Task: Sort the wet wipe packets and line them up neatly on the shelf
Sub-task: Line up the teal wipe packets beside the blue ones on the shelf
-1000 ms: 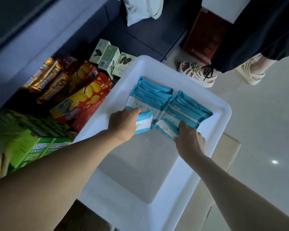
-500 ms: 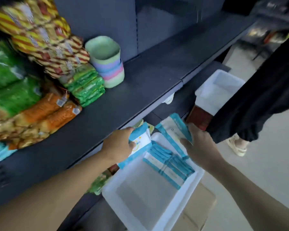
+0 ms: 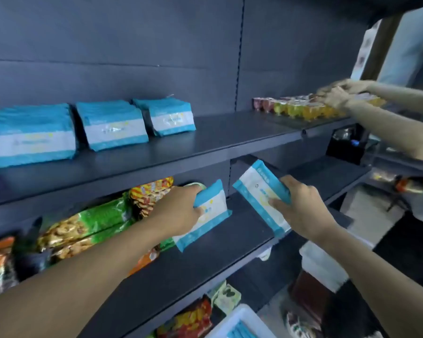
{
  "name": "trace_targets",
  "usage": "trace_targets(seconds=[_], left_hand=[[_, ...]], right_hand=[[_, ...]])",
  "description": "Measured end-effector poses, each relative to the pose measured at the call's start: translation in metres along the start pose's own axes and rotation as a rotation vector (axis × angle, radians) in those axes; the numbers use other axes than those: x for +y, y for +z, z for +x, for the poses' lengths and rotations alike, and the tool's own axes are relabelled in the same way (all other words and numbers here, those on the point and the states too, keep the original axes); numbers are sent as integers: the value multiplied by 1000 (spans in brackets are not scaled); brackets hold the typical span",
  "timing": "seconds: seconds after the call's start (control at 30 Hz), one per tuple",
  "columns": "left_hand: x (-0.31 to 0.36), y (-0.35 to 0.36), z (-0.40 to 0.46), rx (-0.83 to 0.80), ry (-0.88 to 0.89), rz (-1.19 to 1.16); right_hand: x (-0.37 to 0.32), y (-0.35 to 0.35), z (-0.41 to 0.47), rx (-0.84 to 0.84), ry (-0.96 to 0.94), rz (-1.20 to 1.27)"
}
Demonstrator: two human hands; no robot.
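Both packets have risen from the tray to mid-frame, below the shelf (image 3: pixel 205 140).
My left hand (image 3: pixel 178 213) grips one packet (image 3: pixel 205 215), my right hand (image 3: pixel 303 208) another packet (image 3: pixel 261 193); next I line them beside the stacks (image 3: pixel 112 125) upper left.

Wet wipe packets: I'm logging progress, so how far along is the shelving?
Partway. Done: three stacks of wet wipes stand in a row on the upper shelf. In hand: the left hand grips one packet and the right hand another packet, both below that shelf, not yet placed. Left: more blue packets show in the white bin at the bottom edge.
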State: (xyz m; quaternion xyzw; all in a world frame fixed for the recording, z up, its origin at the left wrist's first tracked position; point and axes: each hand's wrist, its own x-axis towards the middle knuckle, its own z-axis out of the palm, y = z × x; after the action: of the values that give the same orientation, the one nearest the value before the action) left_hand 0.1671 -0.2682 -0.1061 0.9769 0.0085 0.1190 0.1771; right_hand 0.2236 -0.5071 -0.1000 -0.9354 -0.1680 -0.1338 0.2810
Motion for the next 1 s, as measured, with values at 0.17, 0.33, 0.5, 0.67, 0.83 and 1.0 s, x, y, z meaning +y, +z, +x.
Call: trace_targets(seconds=[0.17, 0.33, 0.5, 0.67, 0.83, 1.0], left_hand=[[2, -51, 27, 51, -18, 22], [-6, -94, 80, 114, 12, 91], [-22, -120, 146, 120, -55, 190], [-53, -113, 207, 137, -97, 315], [-77, -96, 236, 182, -74, 381], [-87, -96, 243, 244, 26, 472]], right_hand=[[-24, -19, 36, 47, -54, -8], [-38, -21, 77, 39, -56, 16], [-51, -18, 127, 44, -40, 54], [-60, -7, 168, 12, -29, 108], [-67, 4, 199, 14, -46, 118], [-72, 5, 219, 0, -77, 160]])
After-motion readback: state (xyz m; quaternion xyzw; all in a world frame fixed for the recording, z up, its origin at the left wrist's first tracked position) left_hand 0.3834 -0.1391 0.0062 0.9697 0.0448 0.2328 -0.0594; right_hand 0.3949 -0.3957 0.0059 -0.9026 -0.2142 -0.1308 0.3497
